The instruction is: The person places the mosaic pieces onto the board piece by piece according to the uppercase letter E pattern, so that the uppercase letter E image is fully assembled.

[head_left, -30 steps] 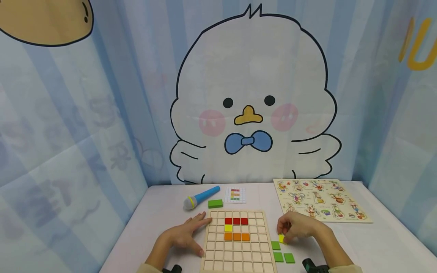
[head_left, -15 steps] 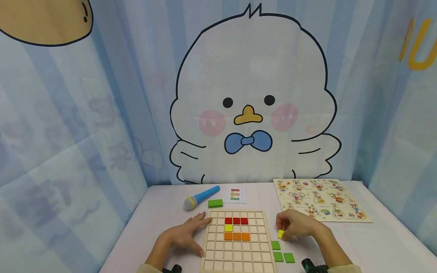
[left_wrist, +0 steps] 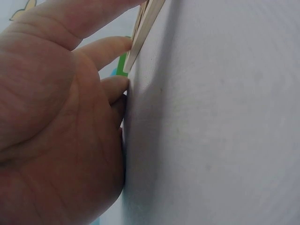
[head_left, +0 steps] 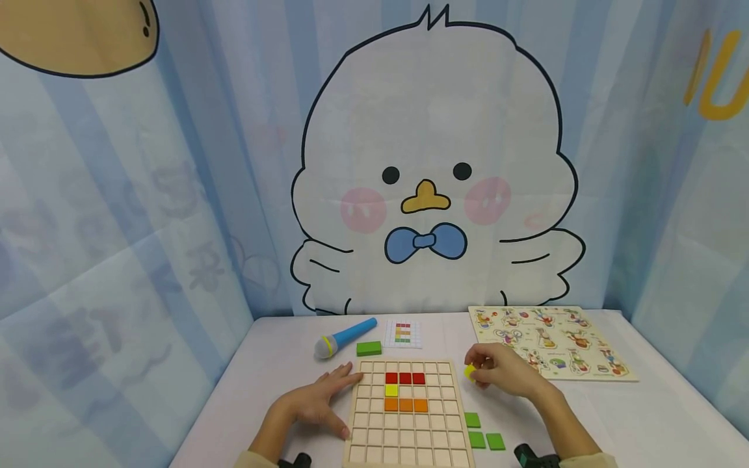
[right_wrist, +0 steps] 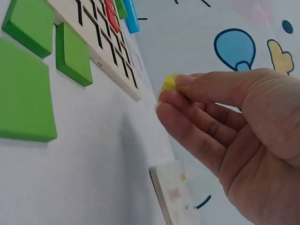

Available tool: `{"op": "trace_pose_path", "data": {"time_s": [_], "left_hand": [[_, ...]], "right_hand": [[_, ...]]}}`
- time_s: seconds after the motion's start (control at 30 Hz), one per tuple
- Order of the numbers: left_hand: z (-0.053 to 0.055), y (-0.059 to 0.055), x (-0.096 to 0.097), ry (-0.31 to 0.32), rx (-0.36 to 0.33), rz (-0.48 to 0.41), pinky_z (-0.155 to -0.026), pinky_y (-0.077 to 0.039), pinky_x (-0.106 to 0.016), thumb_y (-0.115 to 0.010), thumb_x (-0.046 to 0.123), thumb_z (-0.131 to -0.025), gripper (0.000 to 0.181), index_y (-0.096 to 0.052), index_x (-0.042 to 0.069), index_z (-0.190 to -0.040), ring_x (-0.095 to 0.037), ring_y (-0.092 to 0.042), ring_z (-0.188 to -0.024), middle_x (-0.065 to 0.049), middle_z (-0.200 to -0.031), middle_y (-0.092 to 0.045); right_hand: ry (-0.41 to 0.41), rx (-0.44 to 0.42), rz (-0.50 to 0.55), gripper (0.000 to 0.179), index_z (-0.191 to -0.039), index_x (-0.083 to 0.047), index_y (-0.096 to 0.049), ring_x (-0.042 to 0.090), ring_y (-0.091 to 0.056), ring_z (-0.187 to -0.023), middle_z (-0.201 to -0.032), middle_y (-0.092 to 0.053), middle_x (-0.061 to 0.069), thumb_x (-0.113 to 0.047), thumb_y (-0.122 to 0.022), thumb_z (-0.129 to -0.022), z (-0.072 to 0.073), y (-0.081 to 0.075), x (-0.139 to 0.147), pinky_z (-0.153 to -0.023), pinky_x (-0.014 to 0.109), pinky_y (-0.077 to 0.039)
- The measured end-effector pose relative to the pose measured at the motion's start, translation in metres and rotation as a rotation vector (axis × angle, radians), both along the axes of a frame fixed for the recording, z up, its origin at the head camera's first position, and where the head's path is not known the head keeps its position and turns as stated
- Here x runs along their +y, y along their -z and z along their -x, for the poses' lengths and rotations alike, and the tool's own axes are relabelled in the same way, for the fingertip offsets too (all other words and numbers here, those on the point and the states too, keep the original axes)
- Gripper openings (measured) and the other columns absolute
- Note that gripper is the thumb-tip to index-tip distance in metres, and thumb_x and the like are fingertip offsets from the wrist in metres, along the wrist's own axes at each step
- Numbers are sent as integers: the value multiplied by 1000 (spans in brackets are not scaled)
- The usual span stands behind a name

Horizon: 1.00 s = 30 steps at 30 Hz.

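Note:
My right hand (head_left: 504, 370) pinches a small yellow square tile (head_left: 470, 371) between thumb and fingertips, raised just right of the wooden grid board (head_left: 407, 437). In the right wrist view that yellow tile (right_wrist: 168, 82) is mostly covered by the fingers. Fingers spread, my left hand (head_left: 318, 402) touches the board's left edge with thumb and fingertips. Set in the grid are a row of red tiles (head_left: 406, 378), one yellow tile (head_left: 391, 390) below its left end, and a row of orange tiles (head_left: 406, 405) under that.
Loose green tiles (head_left: 477, 441) lie by the board's lower right edge. Behind the board are a green block (head_left: 369, 349), a blue toy microphone (head_left: 345, 338) and a card (head_left: 402, 335) with a coloured pattern. A picture puzzle board (head_left: 552, 343) lies at the back right.
My right hand has lifted the yellow tile off the table and moved it away from me, toward the board's upper right corner. The left hand has stayed in place.

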<state>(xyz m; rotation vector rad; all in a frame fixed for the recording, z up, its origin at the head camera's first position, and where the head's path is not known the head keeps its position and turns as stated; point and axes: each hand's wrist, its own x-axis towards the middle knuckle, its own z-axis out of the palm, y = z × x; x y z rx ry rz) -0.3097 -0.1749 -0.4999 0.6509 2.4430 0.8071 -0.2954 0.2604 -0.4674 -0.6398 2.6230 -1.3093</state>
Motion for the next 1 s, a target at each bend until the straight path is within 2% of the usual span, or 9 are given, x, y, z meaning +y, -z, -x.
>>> {"op": "trace_pose_path", "data": {"time_s": [0.17,0.37,0.5,0.63,0.8,1.0], "left_hand": [[2,0,-1,-4,-8,1,-122,-8,-76,-94,43,-73,106,-36,37,-162,-44,-6,-161,-6,-177,-10],[1,-2,-2,7,-8,-10,-123,-7,-75,-94,41,-73,106,-35,36,-162,-45,-4,-161,-8,-177,-10],[-1,-2,-1,5,-9,-12,-122,-7,-76,-94,39,-73,105,-37,36,-161,-45,-5,-161,-8,-177,-10],[-1,0,-1,2,-9,-10,-122,-7,-75,-94,40,-73,105,-37,35,-161,-45,-6,-161,-8,-177,-11],[-1,-1,-1,-2,-5,0,-122,-8,-75,-94,40,-73,105,-37,36,-161,-45,-7,-161,-8,-176,-12],[0,0,0,-3,-18,-5,-122,-7,-75,-93,40,-73,104,-37,37,-161,-44,-6,-161,-7,-177,-11]], "right_hand": [[38,7,59,24,-118,2,-65,20,-70,-81,-96,-64,9,-5,-70,-95,-1,-6,-11,-73,33,-62],[15,-4,129,25,-119,1,-65,23,-72,-82,-94,-67,10,-8,-71,-96,-1,-8,-27,-78,43,-63],[-23,-5,135,26,-115,-1,-67,19,-68,-80,-92,-69,9,-13,-76,-94,-4,-9,-40,-74,33,-62],[-41,29,114,24,-111,-6,-70,15,-62,-79,-92,-67,6,-16,-80,-92,-8,-12,-53,-70,22,-55],[-81,65,108,21,-107,-8,-71,13,-61,-78,-90,-67,4,-17,-81,-91,-11,-12,-66,-69,21,-53],[-178,39,144,22,-106,-6,-71,11,-62,-76,-89,-67,5,-14,-82,-89,-13,-8,-87,-70,21,-55]]}}
